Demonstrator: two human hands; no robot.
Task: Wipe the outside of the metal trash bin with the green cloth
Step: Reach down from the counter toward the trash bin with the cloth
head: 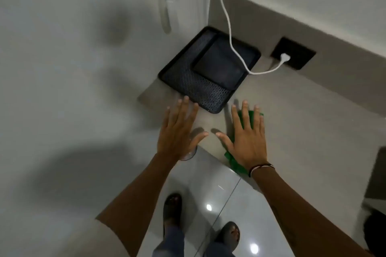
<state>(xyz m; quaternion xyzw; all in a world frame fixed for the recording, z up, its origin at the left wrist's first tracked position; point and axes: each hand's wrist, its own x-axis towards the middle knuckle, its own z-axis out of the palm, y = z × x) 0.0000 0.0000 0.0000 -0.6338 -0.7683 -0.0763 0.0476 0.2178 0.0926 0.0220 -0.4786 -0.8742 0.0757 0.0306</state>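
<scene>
Presently, both hands lie flat and open on the beige worktop (292,123), palms down, fingers spread. The left hand (179,129) grips nothing; its fingertips reach almost to the near edge of the metal trash bin (188,83). The right hand (246,137) presses flat on the green cloth (249,119); the fingers are extended, not curled around it. Cloth shows past the fingertips and again below the wrist, where it hangs over the worktop's front edge. A band (261,168) circles the right wrist.

The trash bin is seen from above: a black mesh container with a rounded square rim and a dark bottom. It stands at the worktop's left end, beyond the hands. Its far corner lies close to the wall upstand; its left side lies along the worktop's left edge, beside a pale, blurred vertical surface. Whether the bin touches either cannot be told.

A white cable (227,27) drops from above, crosses the bin's right portion, and ends in a plug (285,57) at a black socket plate (293,53) right of the bin. Bare worktop lies between the bin's near-right side and the right hand, and extends well to the right of the bin. Nearer than the bin, below the worktop's front edge, glossy floor tiles (219,190) and two feet in dark sandals (172,208) are visible.
</scene>
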